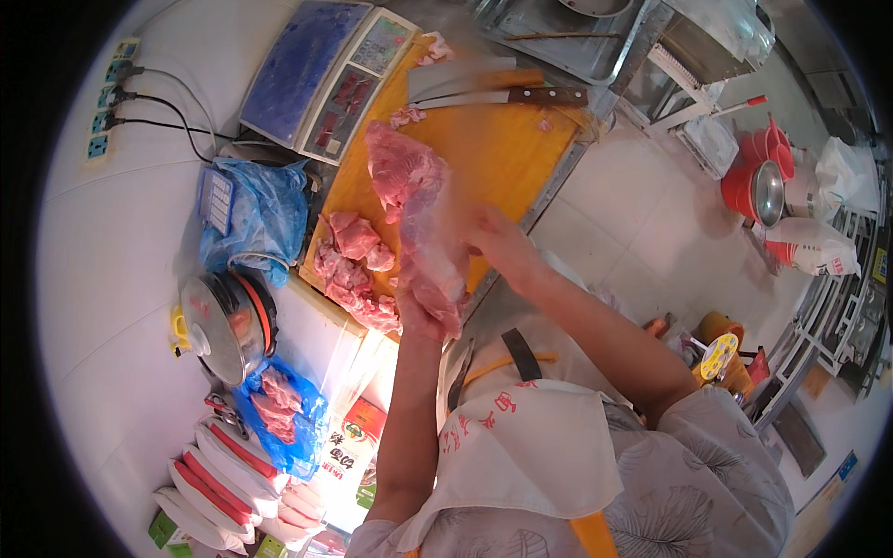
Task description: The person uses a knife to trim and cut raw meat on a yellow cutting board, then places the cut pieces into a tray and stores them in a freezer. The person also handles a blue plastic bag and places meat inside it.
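A long piece of raw meat (423, 214), pink and partly covered by pale membrane, stretches across the yellow cutting board (526, 139). My left hand (420, 314) is closed around its near end. Beside the meat's right edge is my right hand (499, 244), its fingers curled inward. A blurry brownish smear crosses the picture there and hides what those fingers hold. Smaller chunks of raw meat (352, 237) lie in a pile left of the long piece. At the board's far end rests a knife (549, 96) with a dark riveted handle, beside a wide blade (456, 79).
A scale (349, 102) with a blue plate borders the board's far left. Down the left side are a blue plastic bag (256, 209), a lidded pot (219, 325) and meat on a blue bag (277, 405). Red buckets (739, 193) stand off right, beyond the floor tiles.
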`<act>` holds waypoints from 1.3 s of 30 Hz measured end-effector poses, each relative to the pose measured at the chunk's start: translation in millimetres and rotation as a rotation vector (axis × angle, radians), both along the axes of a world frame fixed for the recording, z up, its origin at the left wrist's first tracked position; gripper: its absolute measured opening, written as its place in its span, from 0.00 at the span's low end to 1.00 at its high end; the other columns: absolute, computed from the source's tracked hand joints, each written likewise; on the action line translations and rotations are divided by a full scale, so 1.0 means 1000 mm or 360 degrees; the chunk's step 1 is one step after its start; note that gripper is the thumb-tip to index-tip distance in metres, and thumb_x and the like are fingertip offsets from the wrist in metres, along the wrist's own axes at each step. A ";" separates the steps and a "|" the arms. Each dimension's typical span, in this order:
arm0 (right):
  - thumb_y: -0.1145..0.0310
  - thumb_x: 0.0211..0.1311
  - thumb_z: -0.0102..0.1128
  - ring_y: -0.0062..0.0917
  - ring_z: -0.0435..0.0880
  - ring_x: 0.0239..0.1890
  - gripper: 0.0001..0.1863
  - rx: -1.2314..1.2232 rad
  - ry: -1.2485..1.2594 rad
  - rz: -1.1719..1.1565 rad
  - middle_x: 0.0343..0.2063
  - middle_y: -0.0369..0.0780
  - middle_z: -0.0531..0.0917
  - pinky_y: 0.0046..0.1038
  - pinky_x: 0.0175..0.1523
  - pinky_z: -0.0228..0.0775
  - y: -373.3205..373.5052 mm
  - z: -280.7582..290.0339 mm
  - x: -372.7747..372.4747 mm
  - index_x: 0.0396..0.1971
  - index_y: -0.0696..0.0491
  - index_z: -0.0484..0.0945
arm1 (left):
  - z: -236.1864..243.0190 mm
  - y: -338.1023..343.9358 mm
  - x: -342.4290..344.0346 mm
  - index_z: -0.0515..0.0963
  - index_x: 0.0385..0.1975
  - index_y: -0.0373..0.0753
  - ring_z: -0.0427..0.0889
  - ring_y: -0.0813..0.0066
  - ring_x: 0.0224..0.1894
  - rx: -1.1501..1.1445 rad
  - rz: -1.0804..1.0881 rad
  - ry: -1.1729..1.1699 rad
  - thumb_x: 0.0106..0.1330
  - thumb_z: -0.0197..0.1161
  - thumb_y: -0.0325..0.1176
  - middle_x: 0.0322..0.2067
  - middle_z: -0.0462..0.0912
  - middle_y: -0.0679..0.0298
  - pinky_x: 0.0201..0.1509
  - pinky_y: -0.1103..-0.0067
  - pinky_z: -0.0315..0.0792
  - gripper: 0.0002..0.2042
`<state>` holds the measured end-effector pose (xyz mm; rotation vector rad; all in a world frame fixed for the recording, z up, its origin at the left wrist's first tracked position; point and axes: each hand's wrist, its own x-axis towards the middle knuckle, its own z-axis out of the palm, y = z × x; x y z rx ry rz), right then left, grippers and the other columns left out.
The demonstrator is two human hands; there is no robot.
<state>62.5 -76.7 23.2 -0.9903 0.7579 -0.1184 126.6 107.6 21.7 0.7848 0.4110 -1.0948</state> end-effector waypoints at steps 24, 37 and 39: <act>0.67 0.46 0.68 0.41 0.73 0.67 0.52 0.0022 -0.0397 0.0662 0.67 0.48 0.70 0.38 0.72 0.66 0.267 0.224 -0.029 0.75 0.59 0.56 | 0.291 0.297 -0.106 0.77 0.41 0.31 0.86 0.52 0.33 0.1175 -0.0087 -0.1687 0.53 0.76 0.42 0.29 0.85 0.51 0.39 0.64 0.78 0.24; 0.50 0.58 0.62 0.40 0.69 0.70 0.50 -0.0846 -0.0804 0.1363 0.69 0.48 0.68 0.40 0.74 0.61 0.724 0.232 0.019 0.76 0.58 0.54 | 0.215 0.876 -0.112 0.60 0.69 0.35 0.75 0.71 0.61 -0.0822 0.0223 -0.0870 0.66 0.72 0.33 0.60 0.73 0.57 0.66 0.72 0.70 0.35; 0.48 0.61 0.58 0.39 0.70 0.69 0.47 -0.0544 -0.0817 0.1436 0.67 0.47 0.70 0.40 0.73 0.62 0.845 0.238 0.028 0.75 0.57 0.56 | 0.194 0.955 -0.119 0.60 0.69 0.36 0.74 0.73 0.61 -0.0773 0.0241 -0.0978 0.68 0.70 0.33 0.61 0.71 0.58 0.67 0.72 0.69 0.33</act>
